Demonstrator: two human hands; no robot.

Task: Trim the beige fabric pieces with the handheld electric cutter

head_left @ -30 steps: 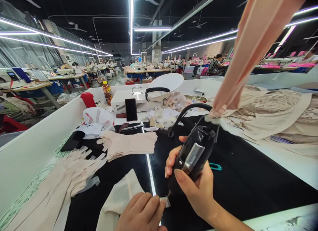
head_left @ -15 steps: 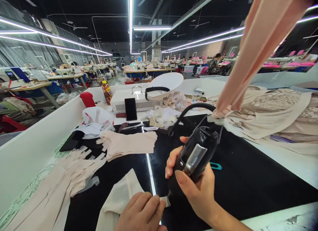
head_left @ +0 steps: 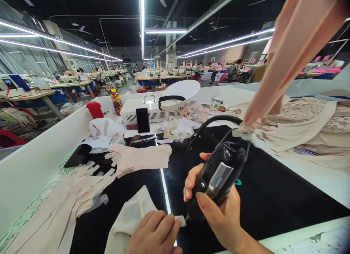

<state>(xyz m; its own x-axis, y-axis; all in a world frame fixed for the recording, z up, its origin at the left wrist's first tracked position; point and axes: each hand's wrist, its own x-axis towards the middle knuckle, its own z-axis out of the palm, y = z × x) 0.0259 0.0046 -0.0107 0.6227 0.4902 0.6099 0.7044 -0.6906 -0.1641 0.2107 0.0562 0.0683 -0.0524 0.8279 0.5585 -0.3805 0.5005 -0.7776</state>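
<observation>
My right hand [head_left: 216, 210] is wrapped around a black corded handheld power tool [head_left: 226, 159] with a silver lever on its side. The tool tilts, its lower end close to the black tabletop, and a pink fabric strip [head_left: 290, 53] is knotted at its top. Beside it my left hand [head_left: 154, 230] is closed, fingers pressed together on a cream fabric piece [head_left: 136, 206]. A small pale end [head_left: 180, 220] pokes out past those fingertips, near the tool's lower end. Whether the two touch I cannot tell. A teal clip-like thing [head_left: 238, 182] is partly behind the tool.
A stack of pale pink fabric pieces [head_left: 144, 157] lies ahead, with long beige strips [head_left: 54, 206] at the left. Farther back are a phone [head_left: 143, 120], a white box [head_left: 131, 112], a visor [head_left: 180, 92] and a bottle [head_left: 116, 101]. Lace fabric [head_left: 298, 119] is heaped right.
My right hand and the power tool have shifted slightly to the right, covering more of the teal thing. The left hand stays on the cream fabric.
</observation>
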